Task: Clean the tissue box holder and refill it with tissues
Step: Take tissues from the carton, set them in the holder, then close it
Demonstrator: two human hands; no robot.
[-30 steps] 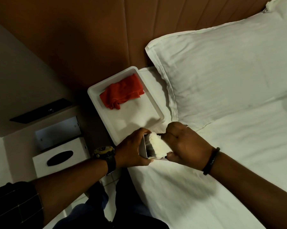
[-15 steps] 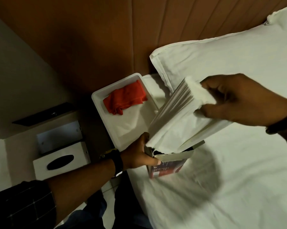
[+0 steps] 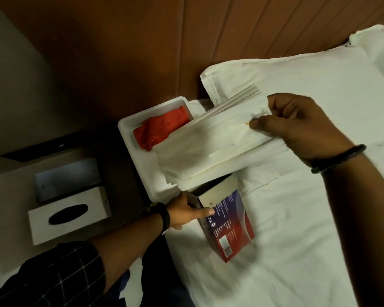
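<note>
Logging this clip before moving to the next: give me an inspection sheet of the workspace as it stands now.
Surface: white bed sheet, rumpled.
Job's things: white rectangular holder with dark oval slot on the side table, untouched; thick stack of white tissues lifted clear of the red and blue cardboard tissue carton, whose end flap is open.
Clutter: red cloth in a white rectangular tray; white pillow.
Grippers: right hand pinches the stack; left hand steadies the carton.
Cables: nothing seen.
Surroundings: brown panelled headboard.
</note>
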